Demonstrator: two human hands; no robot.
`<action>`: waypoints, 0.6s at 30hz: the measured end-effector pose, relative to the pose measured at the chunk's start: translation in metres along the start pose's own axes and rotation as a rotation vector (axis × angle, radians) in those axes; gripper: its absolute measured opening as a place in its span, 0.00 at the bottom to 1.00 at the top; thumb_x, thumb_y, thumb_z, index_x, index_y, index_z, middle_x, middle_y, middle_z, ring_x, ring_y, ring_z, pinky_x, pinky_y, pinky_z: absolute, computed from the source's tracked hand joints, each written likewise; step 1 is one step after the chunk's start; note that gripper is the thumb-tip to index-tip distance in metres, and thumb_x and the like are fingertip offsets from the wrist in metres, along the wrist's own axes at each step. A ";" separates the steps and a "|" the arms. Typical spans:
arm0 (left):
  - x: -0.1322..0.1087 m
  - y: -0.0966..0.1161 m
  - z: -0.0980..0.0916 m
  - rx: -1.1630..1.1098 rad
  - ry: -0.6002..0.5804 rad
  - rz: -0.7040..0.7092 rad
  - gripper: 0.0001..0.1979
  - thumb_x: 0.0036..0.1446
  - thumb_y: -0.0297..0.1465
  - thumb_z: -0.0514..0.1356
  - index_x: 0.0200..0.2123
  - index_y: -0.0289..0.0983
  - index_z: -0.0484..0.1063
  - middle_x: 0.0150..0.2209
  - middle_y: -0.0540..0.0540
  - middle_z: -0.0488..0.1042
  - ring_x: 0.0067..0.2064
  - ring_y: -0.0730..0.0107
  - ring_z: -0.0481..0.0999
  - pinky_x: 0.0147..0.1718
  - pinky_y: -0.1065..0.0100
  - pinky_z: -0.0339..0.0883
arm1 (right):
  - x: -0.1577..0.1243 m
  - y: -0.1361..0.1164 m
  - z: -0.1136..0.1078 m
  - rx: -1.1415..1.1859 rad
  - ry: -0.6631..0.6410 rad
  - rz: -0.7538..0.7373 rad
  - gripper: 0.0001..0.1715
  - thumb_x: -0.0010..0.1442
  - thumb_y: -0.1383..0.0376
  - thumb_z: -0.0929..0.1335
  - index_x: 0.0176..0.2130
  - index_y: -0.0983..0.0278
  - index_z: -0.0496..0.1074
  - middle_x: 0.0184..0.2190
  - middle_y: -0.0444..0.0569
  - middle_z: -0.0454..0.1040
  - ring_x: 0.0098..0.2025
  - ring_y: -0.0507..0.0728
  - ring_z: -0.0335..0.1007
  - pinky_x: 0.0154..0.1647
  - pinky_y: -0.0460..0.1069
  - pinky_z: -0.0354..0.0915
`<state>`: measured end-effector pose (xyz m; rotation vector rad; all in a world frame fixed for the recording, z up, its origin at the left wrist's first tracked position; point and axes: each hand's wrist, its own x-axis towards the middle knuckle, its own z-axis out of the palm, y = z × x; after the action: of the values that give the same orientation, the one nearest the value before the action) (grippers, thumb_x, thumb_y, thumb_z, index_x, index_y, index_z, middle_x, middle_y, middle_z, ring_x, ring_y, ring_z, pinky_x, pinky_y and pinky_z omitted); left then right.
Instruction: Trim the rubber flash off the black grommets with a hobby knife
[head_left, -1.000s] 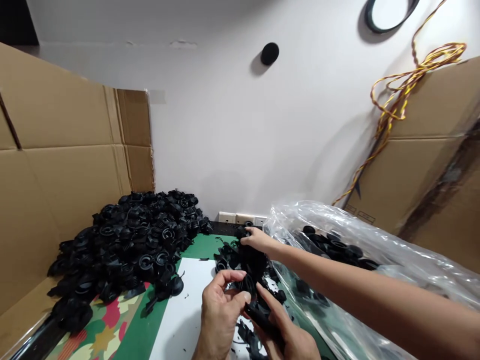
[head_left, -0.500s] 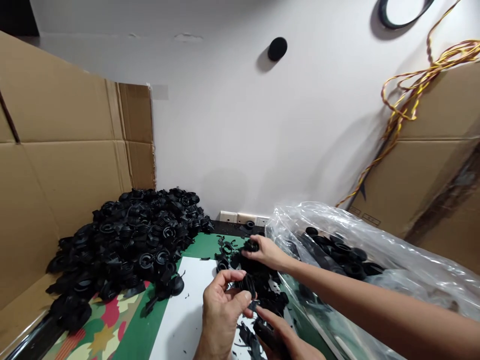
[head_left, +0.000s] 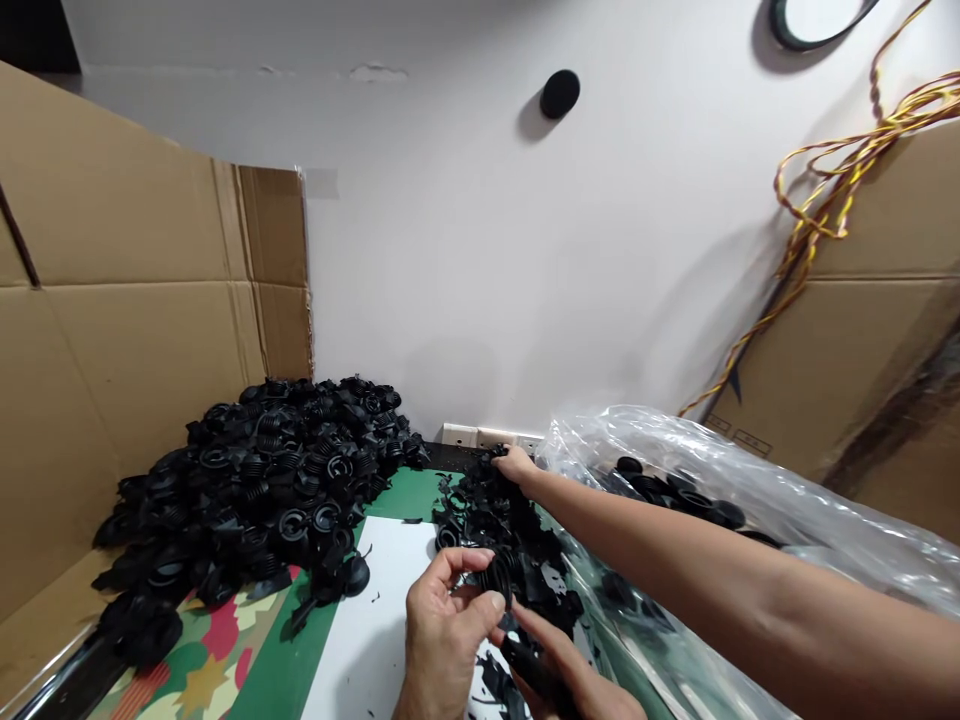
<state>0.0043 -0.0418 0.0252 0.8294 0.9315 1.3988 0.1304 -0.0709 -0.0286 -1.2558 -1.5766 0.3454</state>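
- A large heap of black rubber bellows parts (head_left: 270, 490) is lying on the left, against the cardboard wall (head_left: 112, 330).
- The left hand (head_left: 442, 625) is pinching a ribbed black bellows (head_left: 496, 577) over the white sheet (head_left: 367, 620).
- The right hand (head_left: 570, 675) is gripping a dark tool (head_left: 525, 660) just below it.
- A co-worker's hand (head_left: 516, 466) is reaching into the small scrap pile (head_left: 510, 530), beside the clear plastic bag (head_left: 750, 500).

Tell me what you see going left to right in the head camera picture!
Brown cardboard wall → big heap of black ribbed rubber parts → white sheet → clear plastic bag → yellow and red twisted cable.
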 end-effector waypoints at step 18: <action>-0.005 0.002 0.002 -0.083 -0.031 0.022 0.10 0.41 0.25 0.63 0.32 0.34 0.73 0.41 0.40 0.72 0.31 0.61 0.76 0.19 0.70 0.66 | 0.194 0.010 -0.013 0.331 -0.261 0.211 0.19 0.64 0.68 0.56 0.40 0.52 0.72 0.30 0.42 0.78 0.34 0.55 0.76 0.32 0.50 0.72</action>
<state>0.0054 -0.0465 0.0280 0.7994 0.8371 1.4304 0.1648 0.0915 0.0728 -1.1508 -1.5247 0.8985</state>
